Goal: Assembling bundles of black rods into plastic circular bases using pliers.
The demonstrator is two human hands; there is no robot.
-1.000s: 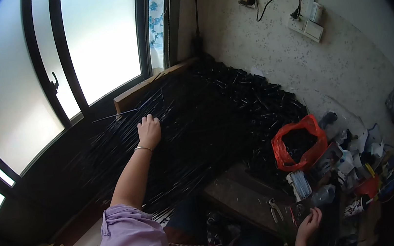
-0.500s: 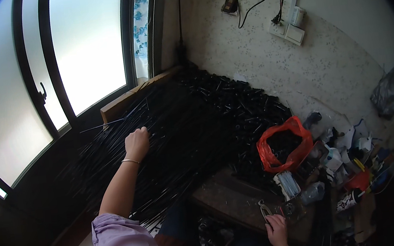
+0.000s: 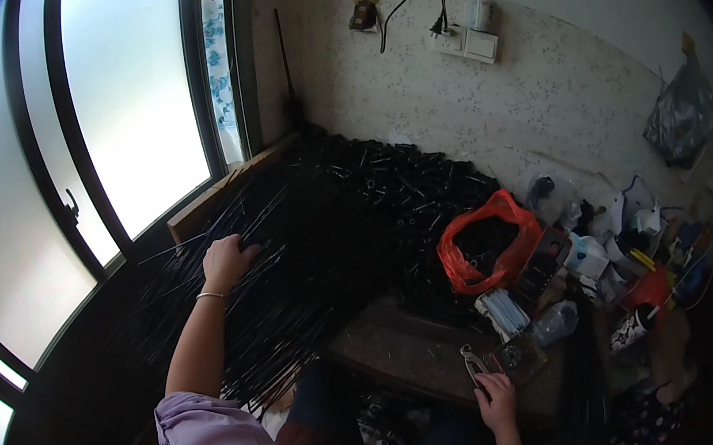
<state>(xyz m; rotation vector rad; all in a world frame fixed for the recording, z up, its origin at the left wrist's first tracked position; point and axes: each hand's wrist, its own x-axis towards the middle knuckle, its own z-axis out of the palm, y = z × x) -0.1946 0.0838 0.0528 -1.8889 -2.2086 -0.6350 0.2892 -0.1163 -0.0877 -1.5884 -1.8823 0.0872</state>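
Note:
My left hand [image 3: 227, 261] reaches over a wide heap of long thin black rods [image 3: 275, 344]. Its thumb stands apart from the bent fingers, with nothing visible in the gap; the fingertips are partly hidden against the dark rods. At the lower right, my right hand [image 3: 497, 401] is closed around metal pliers [image 3: 472, 363], whose jaws point away from me above a brown work surface [image 3: 390, 348]. Behind the rods, short black tube-like pieces [image 3: 428, 189] lie in a pile along the wall. A red plastic bag [image 3: 462, 273] stands open, with more dark pieces inside.
A blue-white packet [image 3: 503, 315] and a clear plastic cup [image 3: 556, 322] lie right of the pliers. Mixed clutter [image 3: 597, 257] fills the right side. A wooden board [image 3: 215, 197] edges the heap by the frosted window [image 3: 134, 116]. Sockets [image 3: 463, 42] and hanging cords are on the wall.
My left hand has loosened from a closed fist, its thumb now apart. My right hand still grips the pliers. The whole view has shifted somewhat.

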